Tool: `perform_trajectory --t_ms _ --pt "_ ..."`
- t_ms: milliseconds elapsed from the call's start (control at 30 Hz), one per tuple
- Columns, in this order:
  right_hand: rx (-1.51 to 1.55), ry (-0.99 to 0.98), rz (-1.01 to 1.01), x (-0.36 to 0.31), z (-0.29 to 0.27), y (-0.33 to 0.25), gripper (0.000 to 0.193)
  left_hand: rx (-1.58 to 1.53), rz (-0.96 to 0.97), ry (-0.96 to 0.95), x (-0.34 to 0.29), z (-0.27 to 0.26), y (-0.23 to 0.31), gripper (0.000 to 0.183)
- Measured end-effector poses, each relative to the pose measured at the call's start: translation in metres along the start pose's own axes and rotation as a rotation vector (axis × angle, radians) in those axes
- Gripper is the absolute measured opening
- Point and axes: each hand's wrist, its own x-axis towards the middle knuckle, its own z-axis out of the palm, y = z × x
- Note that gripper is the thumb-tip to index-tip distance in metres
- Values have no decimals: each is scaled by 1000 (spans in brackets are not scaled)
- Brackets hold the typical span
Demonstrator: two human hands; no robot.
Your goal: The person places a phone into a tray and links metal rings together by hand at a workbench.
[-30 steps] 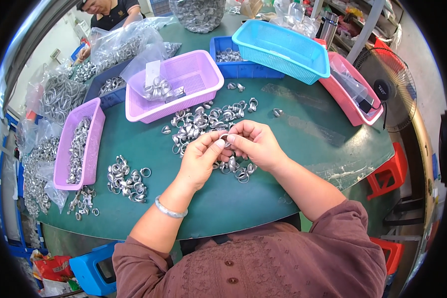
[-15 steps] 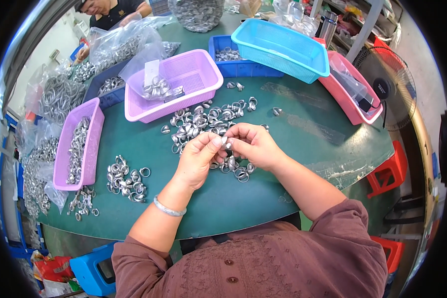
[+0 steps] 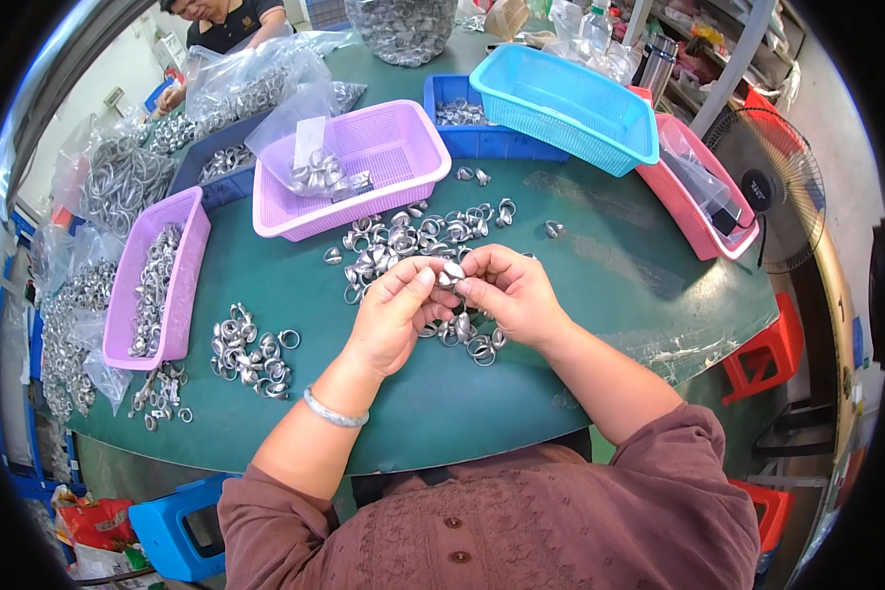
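Note:
Between my two hands a silver metal ring (image 3: 449, 274) with a broad, shiny top is pinched over the heap. My left hand (image 3: 395, 313) closes thumb and fingers on its left side. From the right, my right hand (image 3: 511, 295) grips it between thumb and forefinger. Beneath and behind the fingers lies a loose pile of similar rings (image 3: 403, 239), partly hidden by my hands. A smaller cluster of rings (image 3: 253, 354) lies to the left of my left forearm.
Behind the pile stands a purple basket (image 3: 428, 147) with a bagged batch inside. Another purple basket (image 3: 189, 285) at left holds rings. A turquoise basket (image 3: 560, 103) rests on a blue tray (image 3: 521, 140). A pink basket (image 3: 703, 192) and fan (image 3: 772, 187) are at right; a person (image 3: 231, 25) sits far left.
The ring between my fingers has turned, so more of its shiny top shows. Both hands stay almost in the same place, and the view has shifted slightly.

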Motion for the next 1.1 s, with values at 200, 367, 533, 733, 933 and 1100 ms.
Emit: perform_trajectory --t_ms 200,367,533,733,933,1100 --pt "-3 -6 -32 0 0 2 11 18 19 -32 -1 -1 -1 24" --pt "-11 13 -45 1 0 5 11 -22 26 -34 0 -1 -2 22" --pt "-27 7 -20 0 2 4 12 4 15 26 0 -2 -3 20" --pt "-87 13 22 0 2 1 10 -10 13 55 -1 -1 -3 17" --pt "-113 27 57 -1 2 0 9 39 -3 54 0 -1 -2 13" --pt "-82 39 122 6 -3 -8 9 32 3 97 -1 3 -1 18"
